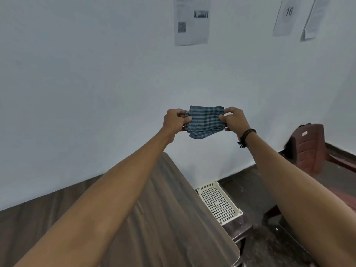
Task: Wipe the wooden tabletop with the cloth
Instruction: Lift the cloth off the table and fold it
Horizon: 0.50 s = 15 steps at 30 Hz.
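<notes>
The cloth [205, 120], a blue and dark checked piece folded into a small thick pad, sits just above the middle of the frame. It is held up in the air in front of the pale wall [77, 93], well apart from the wooden tabletop [163, 218], which runs from the centre down to the lower edge of the picture between the forearms. It seems to be held up like this so that it can be folded or squared into a handy pad before it goes down on the wood. That is a judgement, since no wiping contact shows yet. A loose fold hangs from its lower edge, which suggests the folding is not finished.

The left hand [174, 120] grips the cloth's left end, fingers curled round the bunched edge with the thumb laid over the front. The right hand [234, 119] pinches the right end between thumb and curled fingers, and a dark band [247, 135] sits on that wrist. Both hands are closed on the fabric, neither touches the table, and the cloth is drawn lightly between them.

Further out, a white perforated basket [219, 203] stands just right of the table's edge, in the lower centre-right and lower than the top. A dark red plastic chair [308, 147] stands at the right edge, and printed sheets [191, 20] hang on the wall along the top of the frame
</notes>
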Motion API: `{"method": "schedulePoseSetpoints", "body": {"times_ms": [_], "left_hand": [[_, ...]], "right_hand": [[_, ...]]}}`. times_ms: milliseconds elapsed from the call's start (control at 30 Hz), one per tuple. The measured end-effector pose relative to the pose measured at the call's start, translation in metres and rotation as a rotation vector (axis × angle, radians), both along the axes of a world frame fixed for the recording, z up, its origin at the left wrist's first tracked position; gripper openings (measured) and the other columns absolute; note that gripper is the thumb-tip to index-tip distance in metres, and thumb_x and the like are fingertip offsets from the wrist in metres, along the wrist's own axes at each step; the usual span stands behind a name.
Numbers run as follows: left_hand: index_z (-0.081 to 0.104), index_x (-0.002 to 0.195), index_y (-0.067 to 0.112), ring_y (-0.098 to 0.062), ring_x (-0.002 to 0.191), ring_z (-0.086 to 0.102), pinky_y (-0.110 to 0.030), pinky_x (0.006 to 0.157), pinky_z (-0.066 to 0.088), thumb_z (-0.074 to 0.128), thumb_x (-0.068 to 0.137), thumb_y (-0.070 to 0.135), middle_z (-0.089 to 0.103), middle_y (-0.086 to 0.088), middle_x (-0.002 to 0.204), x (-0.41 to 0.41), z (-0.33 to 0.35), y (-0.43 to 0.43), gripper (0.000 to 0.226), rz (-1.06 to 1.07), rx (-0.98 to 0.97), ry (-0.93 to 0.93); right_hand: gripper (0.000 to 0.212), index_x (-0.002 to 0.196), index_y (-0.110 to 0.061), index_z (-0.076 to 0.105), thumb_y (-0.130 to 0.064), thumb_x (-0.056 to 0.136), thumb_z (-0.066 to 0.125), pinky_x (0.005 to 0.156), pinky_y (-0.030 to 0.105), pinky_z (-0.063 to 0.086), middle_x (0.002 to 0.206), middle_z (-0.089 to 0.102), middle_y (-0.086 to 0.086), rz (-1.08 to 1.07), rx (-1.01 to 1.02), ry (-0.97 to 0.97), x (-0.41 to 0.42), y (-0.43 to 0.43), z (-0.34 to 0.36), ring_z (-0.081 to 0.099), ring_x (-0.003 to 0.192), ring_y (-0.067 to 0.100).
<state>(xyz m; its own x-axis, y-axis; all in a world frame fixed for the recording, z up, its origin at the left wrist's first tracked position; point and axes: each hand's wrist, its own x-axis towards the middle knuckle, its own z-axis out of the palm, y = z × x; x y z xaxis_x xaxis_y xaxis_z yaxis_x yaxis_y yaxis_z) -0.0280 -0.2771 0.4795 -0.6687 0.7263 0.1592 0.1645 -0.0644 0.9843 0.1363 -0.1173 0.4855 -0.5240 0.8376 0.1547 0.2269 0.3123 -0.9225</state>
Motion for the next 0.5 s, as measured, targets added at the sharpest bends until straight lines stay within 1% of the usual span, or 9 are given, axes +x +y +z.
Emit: {"method": "schedulePoseSetpoints", "body": {"times_ms": [67, 133, 233, 367, 467, 500], "left_hand": [[0.070, 0.104, 0.002, -0.022, 0.081, 0.072, -0.033, 0.064, 0.060, 0.073, 0.088, -0.001, 0.072, -0.009, 0.093, -0.001, -0.018, 0.027, 0.017, 0.012, -0.033, -0.027], [0.070, 0.106, 0.000, -0.022, 0.081, 0.072, -0.033, 0.064, 0.060, 0.073, 0.087, -0.001, 0.072, -0.010, 0.093, 0.000, -0.038, 0.056, 0.019, 0.028, -0.072, -0.049], [0.069, 0.107, -0.002, -0.022, 0.081, 0.072, -0.034, 0.065, 0.062, 0.073, 0.088, 0.001, 0.072, -0.010, 0.093, 0.001, -0.073, 0.104, 0.020, 0.063, -0.146, -0.090], [0.069, 0.105, -0.002, -0.021, 0.080, 0.070, -0.031, 0.063, 0.061, 0.071, 0.089, 0.000, 0.071, -0.014, 0.097, 0.007, -0.135, 0.166, 0.016, 0.120, -0.267, -0.189], [0.070, 0.105, -0.001, -0.021, 0.082, 0.071, -0.035, 0.067, 0.063, 0.071, 0.090, 0.002, 0.072, -0.015, 0.101, 0.012, -0.191, 0.200, 0.015, 0.172, -0.347, -0.283], [0.070, 0.104, 0.000, -0.021, 0.083, 0.071, -0.037, 0.069, 0.063, 0.071, 0.090, 0.002, 0.072, -0.014, 0.102, 0.015, -0.210, 0.208, 0.014, 0.189, -0.373, -0.311]], "right_hand": [[0.018, 0.115, -0.009, 0.061, -0.015, 0.098, 0.063, 0.066, 0.033, 0.055, 0.109, 0.067, 0.012, 0.019, -0.022, -0.040, -0.003, 0.030, -0.020, 0.065, 0.088, 0.025], [0.020, 0.117, -0.009, 0.061, -0.016, 0.098, 0.063, 0.062, 0.030, 0.053, 0.110, 0.067, 0.013, 0.038, -0.048, -0.084, -0.006, 0.062, -0.042, 0.064, 0.088, 0.025], [0.021, 0.118, -0.009, 0.061, -0.016, 0.098, 0.064, 0.060, 0.028, 0.052, 0.106, 0.067, 0.014, 0.068, -0.090, -0.156, -0.007, 0.111, -0.076, 0.064, 0.087, 0.026], [0.014, 0.111, -0.011, 0.061, -0.016, 0.098, 0.065, 0.063, 0.031, 0.055, 0.100, 0.068, 0.013, 0.107, -0.142, -0.251, -0.004, 0.168, -0.128, 0.065, 0.086, 0.026], [0.012, 0.107, -0.013, 0.061, -0.018, 0.097, 0.066, 0.061, 0.033, 0.057, 0.094, 0.069, 0.014, 0.130, -0.170, -0.333, -0.003, 0.200, -0.178, 0.069, 0.086, 0.030], [0.012, 0.106, -0.015, 0.062, -0.019, 0.096, 0.067, 0.063, 0.036, 0.060, 0.091, 0.071, 0.014, 0.137, -0.180, -0.360, -0.003, 0.209, -0.197, 0.071, 0.086, 0.032]]}}
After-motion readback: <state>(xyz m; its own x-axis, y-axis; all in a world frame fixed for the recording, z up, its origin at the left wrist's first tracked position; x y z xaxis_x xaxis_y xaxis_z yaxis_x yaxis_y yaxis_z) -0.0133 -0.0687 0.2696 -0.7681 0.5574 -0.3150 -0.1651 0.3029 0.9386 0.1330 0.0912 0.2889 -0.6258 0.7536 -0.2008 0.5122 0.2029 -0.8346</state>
